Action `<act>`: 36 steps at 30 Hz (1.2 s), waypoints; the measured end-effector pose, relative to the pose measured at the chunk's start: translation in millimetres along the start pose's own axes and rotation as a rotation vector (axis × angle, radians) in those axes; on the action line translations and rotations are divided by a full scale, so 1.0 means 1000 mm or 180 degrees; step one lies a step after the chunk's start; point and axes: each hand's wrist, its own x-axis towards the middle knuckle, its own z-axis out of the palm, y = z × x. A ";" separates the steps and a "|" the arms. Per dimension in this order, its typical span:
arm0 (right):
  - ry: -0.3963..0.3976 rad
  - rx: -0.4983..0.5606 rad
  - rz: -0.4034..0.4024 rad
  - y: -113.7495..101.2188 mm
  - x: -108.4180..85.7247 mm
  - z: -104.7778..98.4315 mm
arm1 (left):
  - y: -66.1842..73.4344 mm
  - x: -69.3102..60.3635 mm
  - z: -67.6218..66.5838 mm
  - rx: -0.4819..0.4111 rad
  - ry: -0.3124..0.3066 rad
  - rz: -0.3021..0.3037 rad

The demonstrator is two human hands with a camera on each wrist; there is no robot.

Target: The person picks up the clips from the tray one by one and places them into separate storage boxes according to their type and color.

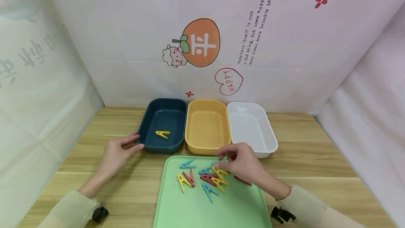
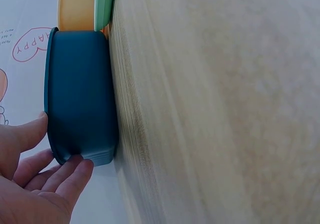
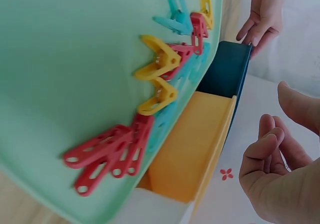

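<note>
Woodgrain table [image 1: 303,140] backs onto printed white cloth [image 1: 133,45]. Three boxes stand in a row: blue box [image 1: 161,147], yellow box [image 1: 207,126], white box [image 1: 250,126]. One yellow clip [image 1: 159,133] lies inside the blue box; remaining clips [image 1: 190,179], blue, red and yellow, lie on the green tray [image 1: 212,214]. Left hand [image 1: 118,152]: digits touching the blue box's near left corner, not clenched. Right hand [image 1: 242,161]: above the tray's far side, fingers loosely bent, thumb apart, grasping nothing.

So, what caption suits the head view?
Left hand touching dark blue bin, right hand over colourful clothespins on a green tray.
</note>
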 end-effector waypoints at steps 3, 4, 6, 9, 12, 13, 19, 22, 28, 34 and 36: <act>0.0007 0.0075 0.0078 0.006 -0.006 -0.003 | 0.000 0.000 0.000 0.0005 0.0010 0.0005; 0.0008 0.0103 0.0098 0.008 -0.008 -0.003 | 0.001 0.000 0.000 0.0006 0.0010 0.0005; 0.0010 0.0170 0.0085 0.011 -0.012 -0.005 | 0.001 -0.001 -0.001 0.0013 0.0009 -0.0001; 0.0029 0.0260 0.0051 0.016 -0.017 -0.006 | 0.001 -0.001 0.000 0.0008 0.0006 -0.0001; 0.0061 0.0326 0.0058 0.021 -0.023 -0.007 | 0.001 -0.001 0.000 0.0015 0.0008 -0.0004; 0.0074 0.0336 0.0063 0.023 -0.024 -0.007 | 0.001 -0.001 0.000 0.0019 0.0008 -0.0003; 0.0132 0.0339 0.0063 0.030 -0.032 -0.008 | 0.001 -0.001 0.000 0.0046 0.0020 0.0038; 0.0130 0.0346 0.0097 0.035 -0.035 -0.011 | 0.001 -0.001 0.000 0.0024 0.0021 0.0045; 0.0202 0.0346 0.0247 0.048 -0.043 -0.019 | 0.000 0.001 0.002 -0.0054 0.0002 0.0036; 0.0248 0.0310 0.0400 0.063 -0.049 -0.024 | -0.001 0.001 0.002 -0.0038 0.0010 0.0042; 0.0256 0.0265 0.0428 0.068 -0.051 -0.024 | -0.001 0.000 0.001 -0.0038 0.0010 0.0035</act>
